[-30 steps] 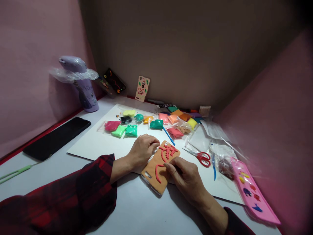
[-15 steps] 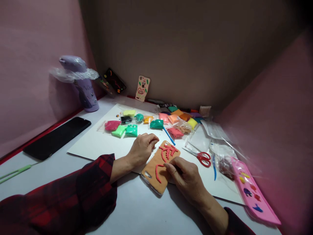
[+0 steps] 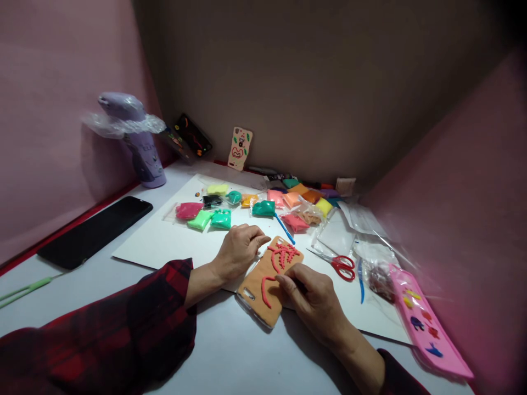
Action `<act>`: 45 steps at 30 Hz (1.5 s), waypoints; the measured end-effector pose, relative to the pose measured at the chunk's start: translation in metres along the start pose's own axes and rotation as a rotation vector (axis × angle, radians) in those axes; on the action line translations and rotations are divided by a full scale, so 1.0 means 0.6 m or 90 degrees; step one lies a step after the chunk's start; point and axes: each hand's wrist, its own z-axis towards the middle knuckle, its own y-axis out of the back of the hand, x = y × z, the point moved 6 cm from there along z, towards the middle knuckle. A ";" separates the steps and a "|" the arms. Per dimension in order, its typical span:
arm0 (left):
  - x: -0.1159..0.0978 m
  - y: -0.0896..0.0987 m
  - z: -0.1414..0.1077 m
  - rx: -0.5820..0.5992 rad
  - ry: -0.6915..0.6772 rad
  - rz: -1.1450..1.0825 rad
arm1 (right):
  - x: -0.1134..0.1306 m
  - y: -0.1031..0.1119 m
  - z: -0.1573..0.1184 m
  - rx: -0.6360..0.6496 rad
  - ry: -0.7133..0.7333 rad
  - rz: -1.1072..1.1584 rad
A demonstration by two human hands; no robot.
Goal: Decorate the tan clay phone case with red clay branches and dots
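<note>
1. While the other fingers of our right hand (image 3: 316,296) curled inward, we pinched one end of a curved red clay strand (image 3: 264,291) between thumb and forefinger.
2. We had our left hand (image 3: 239,249) half closed beside a tan phone case (image 3: 272,292); whether it gripped anything we could not tell.
3. We had that case slanting between our hands, over the near edge of a white board (image 3: 164,247).
4. To its right, we had red-handled scissors (image 3: 342,267) on the board.
</note>
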 end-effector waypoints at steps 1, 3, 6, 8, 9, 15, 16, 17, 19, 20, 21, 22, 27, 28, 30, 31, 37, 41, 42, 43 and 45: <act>-0.001 0.001 0.000 -0.003 0.001 -0.001 | 0.000 0.000 0.000 0.001 0.000 -0.001; -0.002 0.003 0.001 -0.005 0.003 -0.006 | 0.001 0.001 0.001 0.004 0.001 -0.004; -0.004 0.005 -0.001 -0.010 0.004 -0.015 | 0.002 0.001 0.001 0.004 0.000 -0.006; -0.004 0.005 -0.003 -0.013 0.006 -0.020 | 0.002 0.001 0.000 0.005 -0.001 -0.002; -0.003 0.005 -0.004 -0.014 0.007 -0.022 | 0.002 0.001 -0.001 0.007 -0.003 -0.001; -0.003 0.006 -0.004 -0.019 0.007 -0.023 | -0.001 0.000 -0.001 0.015 -0.012 0.003; -0.003 0.006 -0.004 -0.020 0.007 -0.020 | -0.001 0.000 -0.001 0.016 -0.013 0.003; -0.003 0.006 -0.004 -0.021 0.007 -0.018 | 0.000 0.000 0.000 0.015 -0.013 0.003; -0.004 0.005 -0.003 -0.021 0.005 -0.012 | 0.001 -0.001 0.001 0.014 -0.010 0.004; -0.004 0.005 -0.003 -0.020 0.004 -0.009 | 0.001 -0.001 0.001 0.013 -0.008 0.004; -0.004 0.004 -0.003 -0.020 0.001 -0.006 | 0.001 0.000 0.001 0.012 -0.006 0.003; -0.004 0.004 -0.003 -0.019 -0.002 -0.003 | 0.001 0.000 0.001 0.011 -0.005 0.001; -0.006 0.004 -0.003 -0.017 -0.013 0.010 | 0.000 0.001 -0.001 0.014 -0.006 -0.006; -0.007 0.004 -0.004 -0.016 -0.014 0.012 | 0.001 0.002 -0.001 0.014 -0.006 -0.006; -0.007 0.003 -0.004 -0.014 -0.017 0.016 | 0.001 0.002 0.000 0.013 -0.007 -0.004; -0.007 0.003 -0.004 -0.012 -0.017 0.017 | 0.002 0.002 0.000 0.012 -0.007 -0.002; -0.007 0.002 -0.002 -0.008 -0.020 0.020 | 0.002 -0.001 0.001 0.017 -0.007 0.004; -0.008 0.001 -0.002 0.001 -0.025 0.018 | 0.001 0.000 0.001 0.014 -0.006 -0.002; -0.008 0.001 -0.002 0.004 -0.024 0.018 | 0.001 0.000 0.001 0.013 -0.004 -0.004; -0.009 0.001 -0.002 0.006 -0.023 0.018 | 0.002 0.001 0.001 0.013 -0.003 -0.006; -0.008 0.001 -0.003 0.010 -0.016 0.018 | 0.002 0.001 0.001 0.013 0.002 -0.007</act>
